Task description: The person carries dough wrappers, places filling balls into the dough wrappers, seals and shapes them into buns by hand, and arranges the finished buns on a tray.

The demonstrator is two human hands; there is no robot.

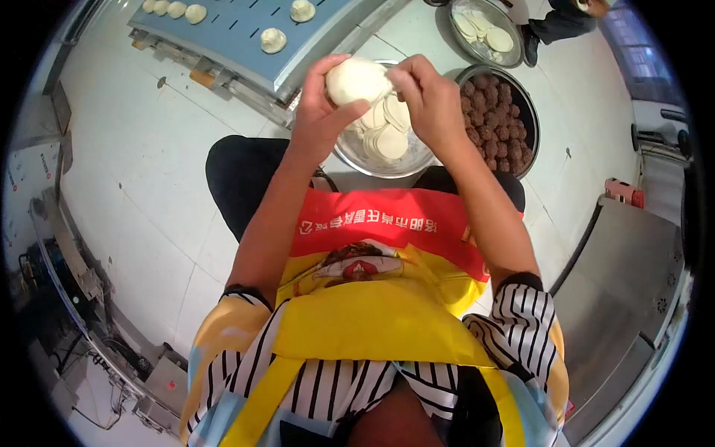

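My left hand [325,104] cups a round, pale dough bun [356,82], thumb along its near side. At the bun's right edge, the fingers of my right hand [430,100] are pinched on the dough; their tips are slightly blurred. Whether filling sits inside the bun is hidden. Below both hands stands a metal bowl [402,168] with flat round dough wrappers [389,141] heaped in it. To the right, a dark-rimmed round basin [533,112] holds many brown balls of filling [491,123].
At the upper left is a blue slotted surface [238,41] bearing several finished buns [273,40]. Another bowl [456,43] of dough wrappers rests at the top right, near another person's dark-clothed leg [558,28]. A metal cabinet [607,276] stands at right, machinery [82,276] at left.
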